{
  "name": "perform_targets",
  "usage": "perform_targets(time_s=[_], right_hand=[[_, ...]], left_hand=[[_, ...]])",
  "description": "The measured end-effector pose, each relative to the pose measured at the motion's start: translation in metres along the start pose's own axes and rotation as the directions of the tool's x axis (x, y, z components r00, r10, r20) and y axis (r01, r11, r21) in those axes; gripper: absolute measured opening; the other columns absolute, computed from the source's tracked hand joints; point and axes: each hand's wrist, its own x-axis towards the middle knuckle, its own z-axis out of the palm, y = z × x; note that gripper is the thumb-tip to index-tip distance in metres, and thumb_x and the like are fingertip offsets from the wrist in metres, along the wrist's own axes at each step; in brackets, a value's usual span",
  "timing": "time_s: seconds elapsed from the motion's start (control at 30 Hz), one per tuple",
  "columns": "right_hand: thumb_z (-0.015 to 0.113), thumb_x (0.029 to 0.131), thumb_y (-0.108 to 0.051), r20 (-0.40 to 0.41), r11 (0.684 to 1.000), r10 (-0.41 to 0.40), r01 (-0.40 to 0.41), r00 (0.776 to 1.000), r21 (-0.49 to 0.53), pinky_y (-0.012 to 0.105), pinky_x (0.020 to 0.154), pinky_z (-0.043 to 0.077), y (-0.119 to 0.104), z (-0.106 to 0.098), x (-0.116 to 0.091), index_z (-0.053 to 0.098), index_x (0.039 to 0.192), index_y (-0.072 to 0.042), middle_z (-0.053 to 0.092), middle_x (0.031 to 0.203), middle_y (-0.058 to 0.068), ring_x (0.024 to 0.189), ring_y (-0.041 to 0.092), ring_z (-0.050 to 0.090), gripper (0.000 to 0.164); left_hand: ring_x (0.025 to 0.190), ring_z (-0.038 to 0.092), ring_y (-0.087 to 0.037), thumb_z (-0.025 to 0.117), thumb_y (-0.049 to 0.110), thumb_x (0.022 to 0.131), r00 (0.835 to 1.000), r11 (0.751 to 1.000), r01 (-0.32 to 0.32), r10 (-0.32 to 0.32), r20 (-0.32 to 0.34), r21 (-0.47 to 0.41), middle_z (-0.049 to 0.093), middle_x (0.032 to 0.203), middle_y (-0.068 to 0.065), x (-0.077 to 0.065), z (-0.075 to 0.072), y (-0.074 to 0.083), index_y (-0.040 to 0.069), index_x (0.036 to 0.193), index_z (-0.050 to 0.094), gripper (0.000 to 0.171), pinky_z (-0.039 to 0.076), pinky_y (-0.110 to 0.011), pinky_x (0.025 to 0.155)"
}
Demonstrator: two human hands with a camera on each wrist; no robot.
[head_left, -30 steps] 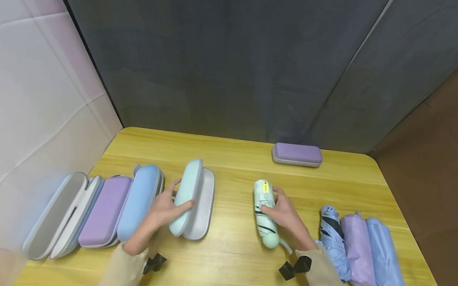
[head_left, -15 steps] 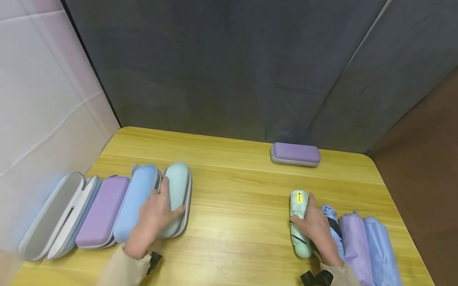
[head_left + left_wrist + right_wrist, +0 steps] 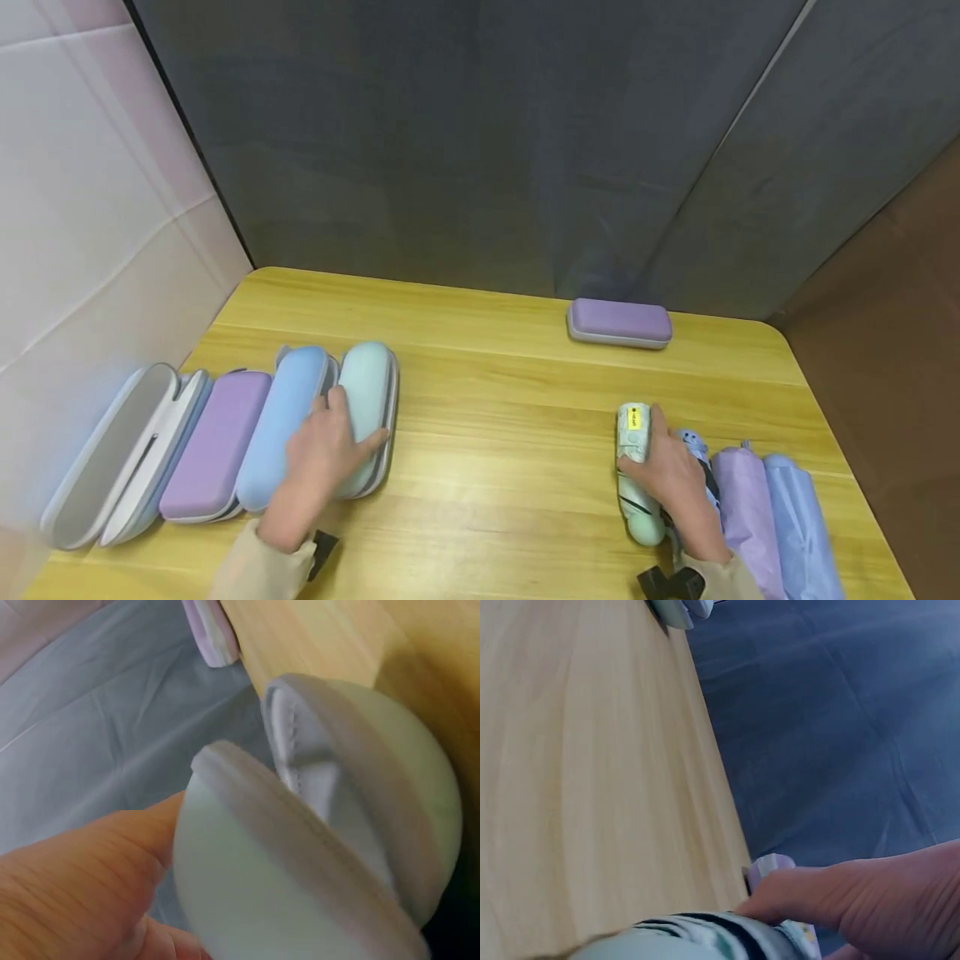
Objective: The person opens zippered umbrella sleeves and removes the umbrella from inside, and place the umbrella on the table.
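Note:
My left hand (image 3: 318, 454) grips a mint hard-shell case (image 3: 366, 379) at the end of the case row, thumb across its right side. In the left wrist view, the mint case (image 3: 255, 877) gapes, with its grey lining showing. My right hand (image 3: 675, 475) holds a folded mint umbrella (image 3: 634, 446) with black stripes and a yellow tag. The umbrella lies at the left end of the umbrella row, handle end towards me. In the right wrist view, only part of the umbrella (image 3: 697, 941) shows, at the bottom edge under the thumb.
Left of the mint case stand a blue case (image 3: 281, 417), a purple case (image 3: 216, 450) and a spread-open case with grey lining (image 3: 123, 462). A small purple case (image 3: 619, 322) lies at the back edge. A blue umbrella (image 3: 692, 444), purple umbrella (image 3: 742, 500) and plain blue umbrella (image 3: 801, 517) lie right.
My left hand has brought the mint case left beside the blue case, and its lid has come down. My right hand has carried the mint umbrella right, beside the other umbrellas.

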Motion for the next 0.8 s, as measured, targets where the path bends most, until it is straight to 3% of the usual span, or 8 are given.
perform_targets(time_s=[0.13,0.27,0.33,0.4,0.5,0.53,0.63,0.8], right_hand=[[0.070,0.081,-0.029,0.008,0.999,-0.045,0.045,0.999,-0.020,0.057,0.069,0.046,0.002,-0.004,-0.003,0.016,0.147,0.001,0.034,0.130,0.039,0.099,0.049,0.052,0.090],[0.071,0.082,-0.026,-0.021,0.991,-0.134,0.134,0.991,-0.025,0.061,0.076,0.044,0.002,-0.012,-0.003,0.021,0.144,0.006,0.033,0.131,0.039,0.110,0.054,0.044,0.086],[0.071,0.082,-0.024,-0.024,0.985,-0.171,0.171,0.985,-0.016,0.062,0.080,0.043,0.001,-0.019,-0.001,0.023,0.142,0.009,0.033,0.131,0.040,0.112,0.055,0.041,0.084],[0.071,0.082,-0.023,-0.025,0.978,-0.209,0.209,0.978,-0.011,0.062,0.083,0.042,-0.001,-0.027,0.004,0.024,0.141,0.011,0.033,0.130,0.042,0.113,0.056,0.040,0.082],[0.069,0.084,-0.023,0.003,0.972,-0.233,0.233,0.972,0.012,0.064,0.086,0.039,-0.004,-0.040,0.014,0.023,0.141,0.012,0.028,0.133,0.043,0.116,0.057,0.036,0.081],[0.068,0.085,-0.023,0.006,0.970,-0.244,0.244,0.970,0.021,0.064,0.087,0.039,-0.005,-0.044,0.020,0.022,0.141,0.012,0.027,0.134,0.043,0.117,0.057,0.035,0.081],[0.067,0.086,-0.021,-0.002,0.965,-0.260,0.260,0.966,0.040,0.064,0.089,0.037,-0.008,-0.054,0.038,0.022,0.141,0.013,0.025,0.135,0.042,0.118,0.056,0.035,0.079],[0.065,0.085,-0.017,-0.059,0.957,-0.274,0.278,0.960,0.084,0.059,0.086,0.042,-0.004,-0.060,0.077,0.025,0.138,0.016,0.032,0.128,0.042,0.108,0.053,0.044,0.074]], left_hand=[[0.066,0.052,-0.033,0.070,0.041,0.080,1.000,1.000,-0.004,0.004,-0.004,0.003,0.046,0.091,-0.027,-0.002,-0.004,0.002,-0.012,0.111,0.037,0.069,0.044,-0.040,0.045],[0.071,0.053,-0.037,0.069,0.036,0.082,0.993,0.998,-0.061,0.060,-0.099,-0.002,0.048,0.093,-0.028,-0.002,-0.006,0.008,-0.012,0.111,0.041,0.062,0.046,-0.045,0.047],[0.079,0.055,-0.040,0.069,0.031,0.083,0.978,0.991,-0.132,0.128,-0.165,-0.013,0.050,0.099,-0.029,-0.002,-0.007,0.016,-0.012,0.114,0.045,0.058,0.048,-0.048,0.050],[0.083,0.056,-0.040,0.070,0.023,0.082,0.951,0.973,-0.228,0.215,-0.222,-0.037,0.053,0.102,-0.029,0.001,-0.008,0.028,-0.011,0.116,0.049,0.053,0.050,-0.048,0.052],[0.086,0.058,-0.038,0.071,0.015,0.081,0.915,0.932,-0.351,0.321,-0.243,-0.092,0.057,0.105,-0.027,0.009,-0.008,0.049,-0.009,0.117,0.053,0.047,0.052,-0.045,0.057],[0.086,0.059,-0.038,0.072,0.013,0.081,0.911,0.919,-0.377,0.344,-0.230,-0.118,0.058,0.105,-0.026,0.014,-0.007,0.057,-0.009,0.116,0.054,0.045,0.053,-0.044,0.059],[0.091,0.059,-0.037,0.070,0.012,0.082,0.919,0.891,-0.393,0.372,-0.130,-0.228,0.058,0.109,-0.024,0.031,-0.005,0.079,-0.007,0.119,0.054,0.044,0.053,-0.043,0.070],[0.097,0.059,-0.035,0.064,0.014,0.088,0.930,0.842,-0.297,0.362,0.062,-0.450,0.055,0.119,-0.022,0.074,0.016,0.116,-0.002,0.128,0.050,0.045,0.052,-0.040,0.079]])
